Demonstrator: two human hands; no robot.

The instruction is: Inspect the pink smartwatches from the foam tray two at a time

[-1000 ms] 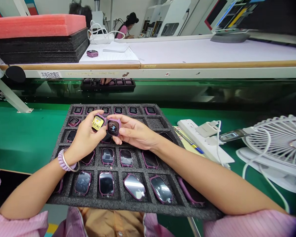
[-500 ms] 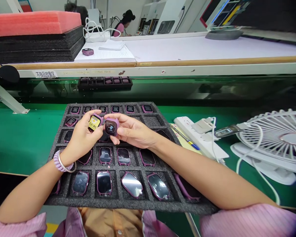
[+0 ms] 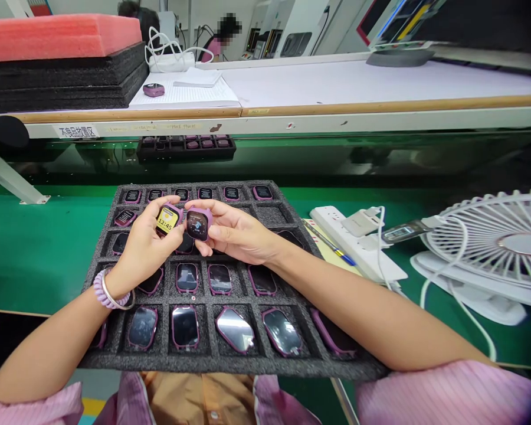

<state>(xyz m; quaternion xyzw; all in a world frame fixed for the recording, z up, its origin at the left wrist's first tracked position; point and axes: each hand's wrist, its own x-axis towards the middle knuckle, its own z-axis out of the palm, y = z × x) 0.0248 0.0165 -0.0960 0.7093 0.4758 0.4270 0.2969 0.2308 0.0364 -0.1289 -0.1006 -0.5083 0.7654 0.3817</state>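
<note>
Square-ish watch body, purple case, yellow screen [image 3: 168, 219]: lit, tilted, big black 12:45 across lower half, small picture above it. Held over the tray, strapless. Left hand [image 3: 149, 239] pinches it by the edges, thumb and fingers closed round the case, screen up.

Purple watch body with dark screen [image 3: 198, 225]: rounded corners, lit, small bluish-white graphic in the middle, fine marks around it, too small to read. Just beside the yellow one, also over the tray; can't tell if the two cases touch. Right hand [image 3: 236, 236] has it, thumb at the near side edge, fingers curled behind and under, grip closed.

Dark grey foam tray with square compartments [image 3: 203, 369], on green tabletop [image 3: 39, 248]. Back row: six purple watch bodies, screens lit with pale lines of text. Next row: one more with text at far left. Nearer rows: purple watch bodies, dark glossy screens, some turned askew in their compartments. Front row has six, leftmost partly behind the left arm; middle ones show bright reflections. Hands and forearms cover part of the inner rows.

Behind, below the shelf edge: black compartmented tray [image 3: 186, 153], more purple watch bodies inside, details dim.
</note>
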